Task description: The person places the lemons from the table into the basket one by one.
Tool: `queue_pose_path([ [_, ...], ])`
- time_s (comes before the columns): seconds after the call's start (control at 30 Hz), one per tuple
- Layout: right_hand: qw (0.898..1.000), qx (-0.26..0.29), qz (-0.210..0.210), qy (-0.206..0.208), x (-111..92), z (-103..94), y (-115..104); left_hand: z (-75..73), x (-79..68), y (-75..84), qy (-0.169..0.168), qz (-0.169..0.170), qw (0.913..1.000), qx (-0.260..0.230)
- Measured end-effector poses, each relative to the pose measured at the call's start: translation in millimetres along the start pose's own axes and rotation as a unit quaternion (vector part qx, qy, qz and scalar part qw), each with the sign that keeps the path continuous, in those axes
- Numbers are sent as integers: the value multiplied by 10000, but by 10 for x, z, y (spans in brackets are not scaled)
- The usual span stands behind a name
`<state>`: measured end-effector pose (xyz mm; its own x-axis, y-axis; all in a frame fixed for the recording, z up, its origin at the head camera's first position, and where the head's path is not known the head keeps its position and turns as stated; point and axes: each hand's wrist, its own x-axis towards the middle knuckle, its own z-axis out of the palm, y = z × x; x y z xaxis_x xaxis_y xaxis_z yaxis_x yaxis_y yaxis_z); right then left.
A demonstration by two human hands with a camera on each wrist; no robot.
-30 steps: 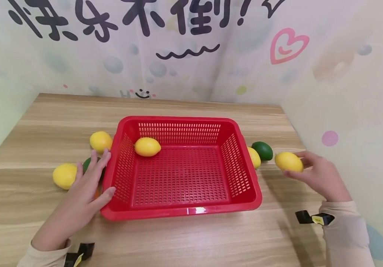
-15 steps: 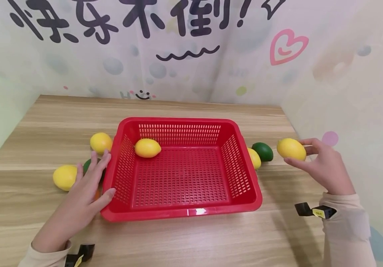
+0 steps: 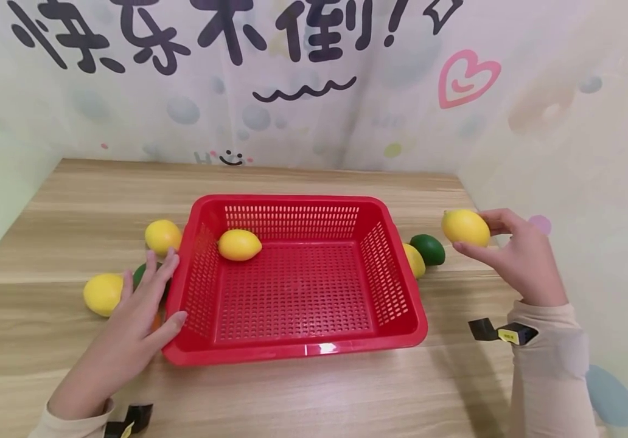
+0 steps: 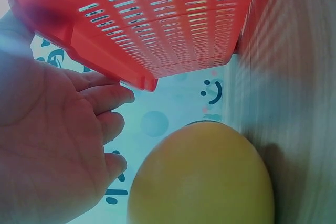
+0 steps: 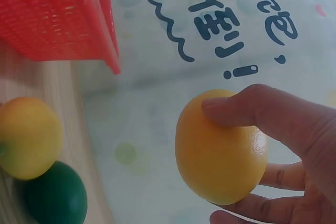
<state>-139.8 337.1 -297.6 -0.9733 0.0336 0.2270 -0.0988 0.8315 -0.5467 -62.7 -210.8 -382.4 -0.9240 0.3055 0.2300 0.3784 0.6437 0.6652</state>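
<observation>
Held lemon [image 3: 465,228]: in the air to the right of the basket, apart from the fruit on the desk and from the basket wall. The right hand [image 3: 527,258] has its grip clamped on it, thumb on 1 side and curled fingers on the opposite side, as I observe from here; the right wrist view confirms the pinch.

Red basket [image 3: 292,352]: upright near the middle of the desk [image 3: 347,389], slotted walls and floor noted. Contents: 1 yellow lemon [image 3: 240,245], lying on its side in the far left corner.

Left hand [image 3: 128,340]: grip apart, holding nothing. Fingers extended and spread, with thumb and fingertips at the left rim of the basket.

Fruit on the desk, right side: 1 dark green fruit [image 3: 428,250] lies against 1 yellow fruit [image 3: 414,261], the latter partly hidden by the basket. Left side: 1 round yellow fruit [image 3: 163,237] just beside the rim, 1 larger yellow fruit [image 3: 103,295] near the fingers, and 1 green fruit [image 3: 140,275] and 1 orange item [image 3: 156,320], both largely covered by the hand.

Surroundings: a pale backdrop [image 3: 292,134] with black lettering and a pink heart [image 3: 468,79] stands behind the desk.
</observation>
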Motion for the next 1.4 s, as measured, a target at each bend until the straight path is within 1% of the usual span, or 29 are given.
queue_pose_path([
  [0.2,9996,103,-183,200,84,14,-149,6,-21,-2,41,27,10000,31],
  [0.33,9992,215,-173,277,112,44,-236,1,-21,-6,44,16,10000,42],
  [0.5,9984,354,-262,353,144,94,-320,10,-24,-15,26,-11,10000,30],
  [0.7,9975,474,-254,458,162,151,-412,18,-30,-27,28,28,10000,50],
  [1.13,9945,779,-453,542,254,197,-662,8,-22,-45,-14,-33,10000,30],
  [1.4,9935,788,-540,615,308,218,-775,14,-10,-37,-1,24,10000,48],
])
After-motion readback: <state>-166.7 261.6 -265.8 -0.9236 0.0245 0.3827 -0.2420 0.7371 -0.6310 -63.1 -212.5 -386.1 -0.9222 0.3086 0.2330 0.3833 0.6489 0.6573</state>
